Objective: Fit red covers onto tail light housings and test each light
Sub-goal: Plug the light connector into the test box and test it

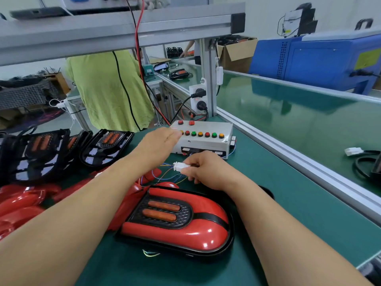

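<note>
While the right hand pinches the white connector between thumb and fingertips just in front of the test box, the left hand reaches across with fingers straight and grasping nothing, its tips at the left end of the row of coloured buttons. Whether a button is actually being pressed cannot be told, and the strips on the unit do not look lit.

One tail light lies on the green table nearest the person, between the forearms, with its red cover already seated in the black housing. Thin coloured wires run between it and the connector, so this unit appears to be at the testing step rather than the fitting step.

Plenty seems left. Uncovered black housings lie in a row at the far left of the table, and loose red covers are heaped just in front of them, waiting to be paired. My judgement is that the task is at an early or middle stage: one unit fitted and under test, several others neither covered nor checked.

Beyond the table another person in a green shirt stands at a neighbouring station.
</note>
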